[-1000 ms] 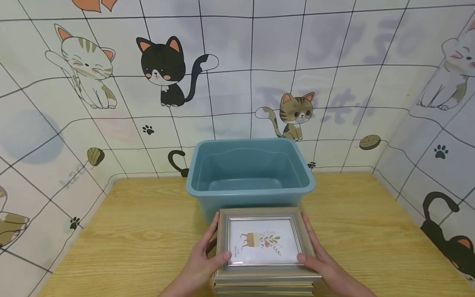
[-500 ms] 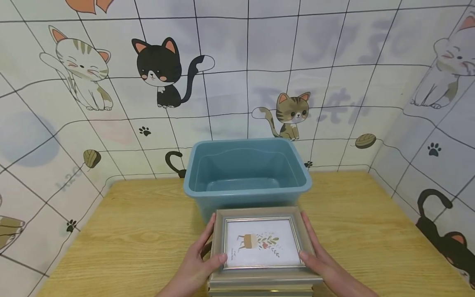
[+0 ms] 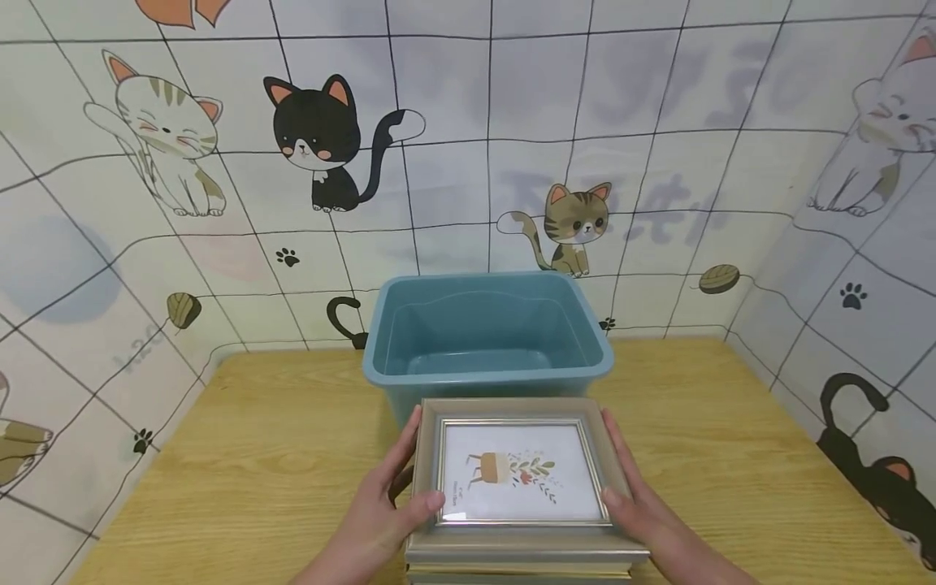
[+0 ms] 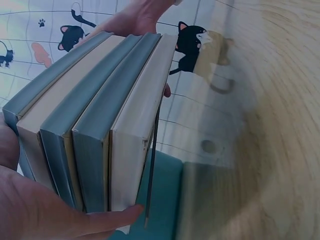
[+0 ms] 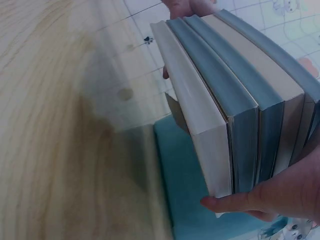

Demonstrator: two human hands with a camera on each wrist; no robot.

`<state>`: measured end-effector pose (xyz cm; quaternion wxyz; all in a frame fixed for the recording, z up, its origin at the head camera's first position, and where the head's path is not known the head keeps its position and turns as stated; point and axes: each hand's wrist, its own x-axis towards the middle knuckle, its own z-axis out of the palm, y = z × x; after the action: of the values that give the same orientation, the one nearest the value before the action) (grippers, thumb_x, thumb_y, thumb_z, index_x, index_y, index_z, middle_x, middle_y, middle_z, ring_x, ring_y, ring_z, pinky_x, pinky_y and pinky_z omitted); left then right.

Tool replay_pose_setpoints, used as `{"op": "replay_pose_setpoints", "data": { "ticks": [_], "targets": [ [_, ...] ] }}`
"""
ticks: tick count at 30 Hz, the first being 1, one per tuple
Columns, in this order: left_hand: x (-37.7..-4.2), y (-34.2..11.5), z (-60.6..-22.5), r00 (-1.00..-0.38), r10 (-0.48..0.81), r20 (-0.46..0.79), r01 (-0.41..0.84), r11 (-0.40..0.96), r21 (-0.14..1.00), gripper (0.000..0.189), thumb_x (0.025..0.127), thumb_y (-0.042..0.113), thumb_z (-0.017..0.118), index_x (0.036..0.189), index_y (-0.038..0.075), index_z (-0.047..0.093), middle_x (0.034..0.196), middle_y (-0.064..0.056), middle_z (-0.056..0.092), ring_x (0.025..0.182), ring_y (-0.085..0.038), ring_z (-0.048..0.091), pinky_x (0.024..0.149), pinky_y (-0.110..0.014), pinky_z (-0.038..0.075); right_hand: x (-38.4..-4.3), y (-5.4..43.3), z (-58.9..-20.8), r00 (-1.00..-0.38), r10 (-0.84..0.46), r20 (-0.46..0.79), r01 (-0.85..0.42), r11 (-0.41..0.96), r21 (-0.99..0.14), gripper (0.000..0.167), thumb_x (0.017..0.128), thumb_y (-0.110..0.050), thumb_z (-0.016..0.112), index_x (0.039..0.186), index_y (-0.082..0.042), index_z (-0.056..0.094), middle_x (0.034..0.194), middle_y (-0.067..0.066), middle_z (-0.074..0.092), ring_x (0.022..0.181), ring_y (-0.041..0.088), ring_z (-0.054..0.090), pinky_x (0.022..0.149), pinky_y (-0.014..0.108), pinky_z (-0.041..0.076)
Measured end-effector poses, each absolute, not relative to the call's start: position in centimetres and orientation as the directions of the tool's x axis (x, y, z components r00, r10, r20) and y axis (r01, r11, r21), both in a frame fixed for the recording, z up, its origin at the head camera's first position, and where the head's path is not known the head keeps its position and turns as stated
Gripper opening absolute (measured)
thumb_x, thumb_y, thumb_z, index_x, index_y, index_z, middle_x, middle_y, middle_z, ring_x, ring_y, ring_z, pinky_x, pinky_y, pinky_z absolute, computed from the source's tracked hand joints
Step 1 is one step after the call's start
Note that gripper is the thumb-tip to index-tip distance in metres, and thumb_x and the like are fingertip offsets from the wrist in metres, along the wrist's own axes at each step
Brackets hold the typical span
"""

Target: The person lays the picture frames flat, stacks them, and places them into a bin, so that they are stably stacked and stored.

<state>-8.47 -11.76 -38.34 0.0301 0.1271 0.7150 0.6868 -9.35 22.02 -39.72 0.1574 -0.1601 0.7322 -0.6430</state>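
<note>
A stack of several picture frames (image 3: 512, 471) is held level between both hands in the head view. The top frame has a beige and silver border around a print of a plant. My left hand (image 3: 376, 508) grips the left side, thumb on the top frame's edge. On the opposite side my right hand (image 3: 651, 520) grips likewise. Both wrist views show blue-grey and whitish frame edges, with fingers reaching to the lowest frame (image 4: 142, 95) and the stack apart from the table. A thin stand flap (image 5: 176, 111) hangs from that lowest frame.
Just beyond the stack, a blue plastic bin (image 3: 486, 379) stands on the wooden table (image 3: 292, 439); its visible inside holds nothing. A wall covering with printed cats (image 3: 453, 179) encloses the table's back and sides.
Both hands keep their grip while the stack rises slightly and looks a little larger in the head view. The bin stays in place; the head view shifts a little.
</note>
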Motion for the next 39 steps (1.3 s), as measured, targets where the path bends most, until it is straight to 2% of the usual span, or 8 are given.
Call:
{"op": "replay_pose_setpoints", "data": {
  "ticks": [6, 12, 15, 20, 28, 30, 34, 39],
  "targets": [
    [-8.0, -11.7, -36.8, -0.974, 0.206, 0.099, 0.102, 0.006, 0.995, 0.087, 0.089, 0.035, 0.081, 0.161, 0.04, 0.032, 0.165, -0.019, 0.027, 0.135, -0.064, 0.033, 0.084, -0.055, 0.057, -10.6, 22.3, -40.0, -0.907, -0.394, 0.147, -0.213, 0.129, -0.969, 0.068, 0.106, -0.05, 0.039, 0.159, -0.056, -0.003, 0.163, 0.031, -0.019, 0.142, 0.062, -0.01, 0.097, 0.086, 0.0],
    [-7.8, -12.2, -35.3, -0.976, 0.209, 0.061, 0.058, -0.019, 0.998, 0.087, 0.089, 0.035, 0.081, 0.16, 0.042, 0.032, 0.163, -0.019, 0.03, 0.137, -0.054, 0.038, 0.085, -0.049, 0.058, -10.0, 21.9, -37.4, -0.892, -0.444, 0.082, -0.15, 0.121, -0.981, 0.07, 0.109, -0.04, 0.036, 0.159, -0.054, -0.01, 0.165, 0.023, -0.024, 0.144, 0.058, -0.012, 0.095, 0.087, 0.001],
    [-7.9, -12.5, -34.8, -0.973, 0.223, 0.059, 0.049, -0.048, 0.998, 0.087, 0.09, 0.034, 0.08, 0.161, 0.04, 0.03, 0.164, -0.02, 0.028, 0.138, -0.052, 0.037, 0.086, -0.049, 0.057, -9.7, 21.6, -36.1, -0.895, -0.446, 0.016, -0.089, 0.144, -0.986, 0.073, 0.108, -0.042, 0.038, 0.159, -0.052, -0.013, 0.167, 0.017, -0.024, 0.146, 0.055, -0.006, 0.098, 0.087, 0.009],
    [-7.8, -12.8, -33.8, -0.971, 0.231, 0.057, 0.041, -0.074, 0.996, 0.087, 0.092, 0.03, 0.079, 0.162, 0.039, 0.028, 0.165, -0.018, 0.027, 0.137, -0.047, 0.04, 0.086, -0.045, 0.057, -10.2, 21.4, -35.5, -0.891, -0.45, 0.058, -0.123, 0.116, -0.986, 0.078, 0.106, -0.048, 0.039, 0.16, -0.046, -0.015, 0.165, 0.023, -0.024, 0.144, 0.059, 0.004, 0.099, 0.084, 0.021],
    [-7.8, -12.9, -31.3, -0.979, 0.195, 0.054, 0.044, -0.051, 0.998, 0.088, 0.091, 0.026, 0.079, 0.162, 0.041, 0.029, 0.164, -0.014, 0.031, 0.13, -0.04, 0.046, 0.088, -0.042, 0.056, -11.5, 21.4, -35.0, -0.871, -0.443, 0.212, -0.292, 0.119, -0.949, 0.081, 0.103, -0.054, 0.039, 0.162, -0.036, -0.014, 0.163, 0.03, -0.019, 0.142, 0.062, -0.001, 0.094, 0.089, 0.013],
    [-7.9, -12.9, -30.8, -0.978, 0.199, 0.055, 0.044, -0.059, 0.997, 0.089, 0.091, 0.024, 0.079, 0.162, 0.041, 0.028, 0.163, -0.014, 0.031, 0.128, -0.04, 0.047, 0.089, -0.042, 0.055, -11.3, 21.5, -34.2, -0.873, -0.448, 0.19, -0.277, 0.137, -0.951, 0.078, 0.104, -0.054, 0.037, 0.162, -0.042, -0.013, 0.165, 0.024, -0.019, 0.143, 0.059, -0.002, 0.093, 0.09, 0.014],
    [-8.2, -12.9, -29.8, -0.976, 0.211, 0.054, 0.04, -0.068, 0.997, 0.089, 0.091, 0.023, 0.078, 0.162, 0.042, 0.027, 0.164, -0.013, 0.031, 0.127, -0.038, 0.049, 0.089, -0.042, 0.055, -10.5, 21.8, -32.0, -0.874, -0.479, 0.08, -0.176, 0.158, -0.972, 0.067, 0.106, -0.051, 0.033, 0.157, -0.058, -0.011, 0.168, 0.011, -0.023, 0.144, 0.054, 0.002, 0.093, 0.086, 0.027],
    [-8.6, -13.0, -29.0, -0.977, 0.205, 0.05, 0.039, -0.058, 0.998, 0.088, 0.091, 0.028, 0.078, 0.161, 0.045, 0.028, 0.164, -0.013, 0.029, 0.129, -0.039, 0.047, 0.091, -0.046, 0.054, -10.4, 21.4, -30.0, -0.871, -0.49, 0.045, -0.129, 0.139, -0.982, 0.065, 0.106, -0.051, 0.032, 0.154, -0.063, -0.009, 0.167, 0.008, -0.025, 0.143, 0.056, 0.011, 0.093, 0.077, 0.037]
  ]
}}
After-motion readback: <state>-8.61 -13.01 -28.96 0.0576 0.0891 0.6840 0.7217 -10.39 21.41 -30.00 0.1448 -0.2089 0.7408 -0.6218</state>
